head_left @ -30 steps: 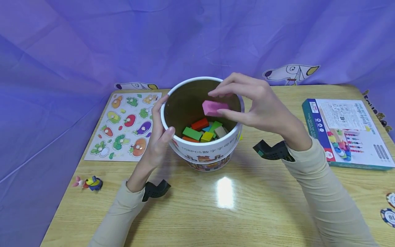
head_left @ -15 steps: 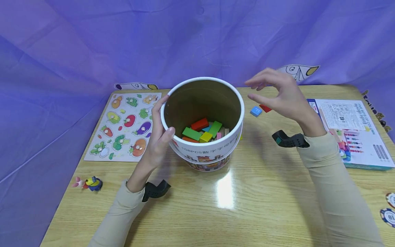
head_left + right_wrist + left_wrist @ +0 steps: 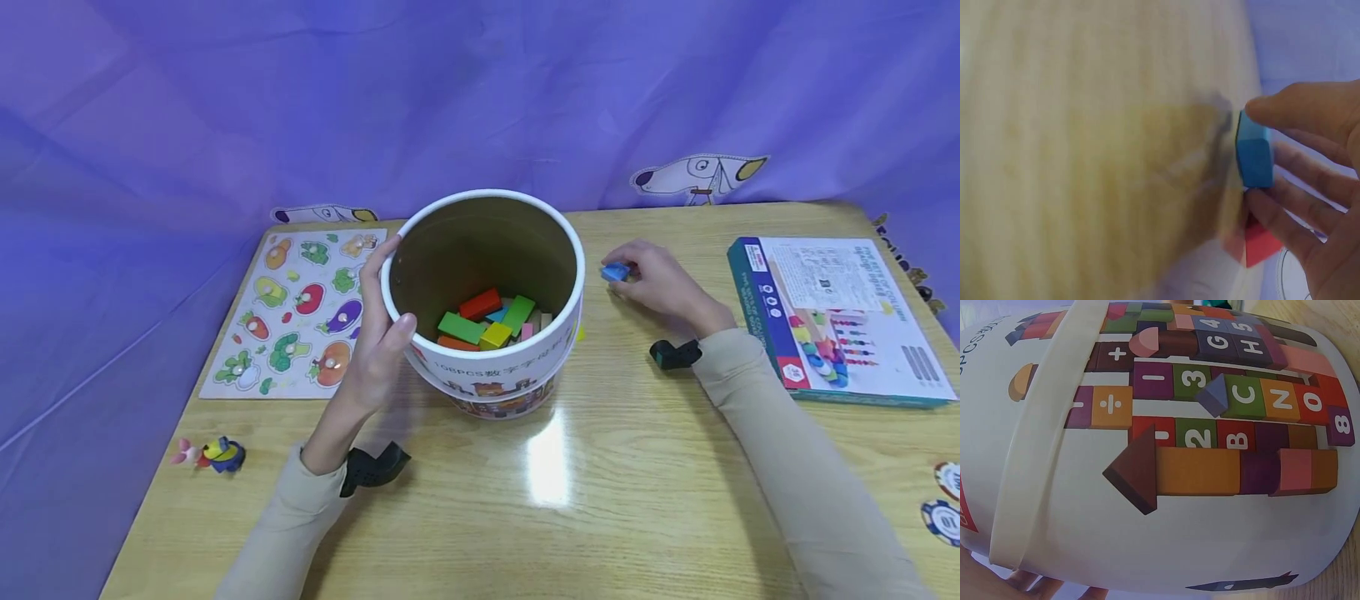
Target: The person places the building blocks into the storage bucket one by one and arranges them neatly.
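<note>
A white bucket with printed block pictures stands on the table, open at the top, with several coloured wooden blocks at its bottom. My left hand holds the bucket at its left side, the thumb near the rim. In the left wrist view, printed letter and number blocks cover the bucket wall, and some fingers show at the lower left. Right of the bucket, my right hand pinches a blue block between thumb and fingers, close over the table. A red block lies just past the fingers.
A vegetable puzzle board lies left of the bucket. Small toy figures sit at the left front. A flat craft box is at the right, with round chips near the right edge. A purple cloth hangs behind the table.
My right hand let the pink block go into the bucket, moved right, then came down and took hold of the blue block. The left hand stays on the bucket.
</note>
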Motion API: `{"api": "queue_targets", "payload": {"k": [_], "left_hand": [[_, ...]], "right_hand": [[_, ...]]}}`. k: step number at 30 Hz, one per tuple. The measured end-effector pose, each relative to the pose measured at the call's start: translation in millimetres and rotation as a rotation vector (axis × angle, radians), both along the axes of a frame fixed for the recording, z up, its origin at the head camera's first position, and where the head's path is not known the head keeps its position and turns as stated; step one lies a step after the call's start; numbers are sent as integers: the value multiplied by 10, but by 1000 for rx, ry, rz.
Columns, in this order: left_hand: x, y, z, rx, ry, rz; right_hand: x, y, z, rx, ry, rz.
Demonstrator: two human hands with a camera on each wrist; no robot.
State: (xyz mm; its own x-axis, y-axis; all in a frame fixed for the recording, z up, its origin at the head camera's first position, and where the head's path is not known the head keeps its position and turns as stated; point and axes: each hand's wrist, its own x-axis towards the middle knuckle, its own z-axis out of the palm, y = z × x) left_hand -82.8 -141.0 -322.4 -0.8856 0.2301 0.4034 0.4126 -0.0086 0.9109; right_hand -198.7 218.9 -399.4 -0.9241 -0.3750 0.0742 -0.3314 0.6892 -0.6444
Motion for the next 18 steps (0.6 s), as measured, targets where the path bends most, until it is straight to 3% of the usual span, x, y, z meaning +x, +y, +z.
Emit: {"api": "queue_targets", "payload": {"k": [4, 11, 18], "left_hand": [[17, -9, 0, 4, 5, -2], [7, 4, 0, 17, 18, -21], [11, -1, 16, -5, 19, 1]], "right_hand": [[40, -59, -35, 37, 10, 42], [202, 11, -29, 68, -19, -3], [349, 99, 47, 87, -38, -3]]}}
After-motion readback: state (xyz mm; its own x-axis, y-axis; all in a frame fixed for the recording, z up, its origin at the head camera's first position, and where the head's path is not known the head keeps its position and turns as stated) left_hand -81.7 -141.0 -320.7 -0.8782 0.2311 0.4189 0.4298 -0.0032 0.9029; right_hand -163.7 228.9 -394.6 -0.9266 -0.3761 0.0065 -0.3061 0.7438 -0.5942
